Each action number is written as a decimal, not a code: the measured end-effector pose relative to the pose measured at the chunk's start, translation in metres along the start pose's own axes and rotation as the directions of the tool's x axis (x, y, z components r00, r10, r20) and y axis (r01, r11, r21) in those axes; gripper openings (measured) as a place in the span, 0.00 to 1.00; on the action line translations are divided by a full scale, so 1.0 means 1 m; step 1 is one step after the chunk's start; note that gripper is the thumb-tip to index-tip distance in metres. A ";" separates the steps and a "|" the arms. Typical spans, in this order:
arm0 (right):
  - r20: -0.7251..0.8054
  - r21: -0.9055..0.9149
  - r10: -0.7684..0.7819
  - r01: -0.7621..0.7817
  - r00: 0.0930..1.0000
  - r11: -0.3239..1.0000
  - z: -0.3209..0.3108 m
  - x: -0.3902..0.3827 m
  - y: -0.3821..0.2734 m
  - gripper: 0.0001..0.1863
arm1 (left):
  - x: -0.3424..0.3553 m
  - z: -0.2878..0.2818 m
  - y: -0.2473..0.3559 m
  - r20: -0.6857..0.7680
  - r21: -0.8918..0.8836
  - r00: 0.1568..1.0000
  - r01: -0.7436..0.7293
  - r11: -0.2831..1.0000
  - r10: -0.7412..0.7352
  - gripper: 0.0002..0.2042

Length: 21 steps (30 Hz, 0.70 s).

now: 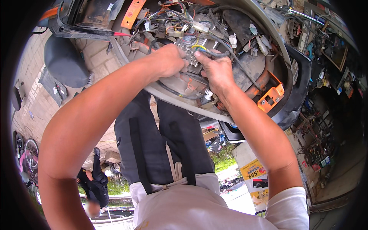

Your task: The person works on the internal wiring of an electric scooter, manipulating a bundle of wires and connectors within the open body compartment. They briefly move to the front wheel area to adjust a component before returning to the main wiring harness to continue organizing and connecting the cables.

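Both hands reach into the opened body of a scooter (180, 100), among its wiring. My left hand (170, 60) is closed, its fingertips curled at the edge of a grey metal finned unit with terminals (190, 49); what they grip, if anything, is hidden. On the other side of the terminals, my right hand (219, 71) is closed round a dark cable (219, 55). Yellow and blue-green wires (201, 47) fan out of it by my thumb. Loose wires with white connectors (200, 27) lie just beyond both hands.
An orange bracket (271, 94) stands at the body's right, another orange strip (133, 13) at its upper left. A black seat (66, 61) lies on the paved floor at left. Cluttered tools and parts (312, 130) fill the right side. Another person (94, 184) is at lower left.
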State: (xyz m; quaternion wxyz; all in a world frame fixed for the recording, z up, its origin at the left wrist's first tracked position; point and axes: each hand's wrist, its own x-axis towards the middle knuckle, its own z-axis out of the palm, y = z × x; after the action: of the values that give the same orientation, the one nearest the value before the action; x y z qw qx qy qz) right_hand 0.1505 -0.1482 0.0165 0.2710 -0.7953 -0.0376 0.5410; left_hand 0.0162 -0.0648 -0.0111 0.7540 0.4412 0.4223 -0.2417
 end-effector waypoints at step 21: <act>0.060 0.074 -0.090 0.086 0.994 0.994 -0.003 0.008 0.013 0.06 | 0.003 -0.001 -0.001 0.011 -0.067 0.998 0.062 0.996 -0.061 0.10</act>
State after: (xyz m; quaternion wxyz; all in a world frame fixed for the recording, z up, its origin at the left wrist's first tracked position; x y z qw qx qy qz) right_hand 0.1530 -0.1574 0.0045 0.3217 -0.7651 -0.0617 0.5544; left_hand 0.0167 -0.0643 -0.0140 0.7625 0.4013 0.4403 -0.2525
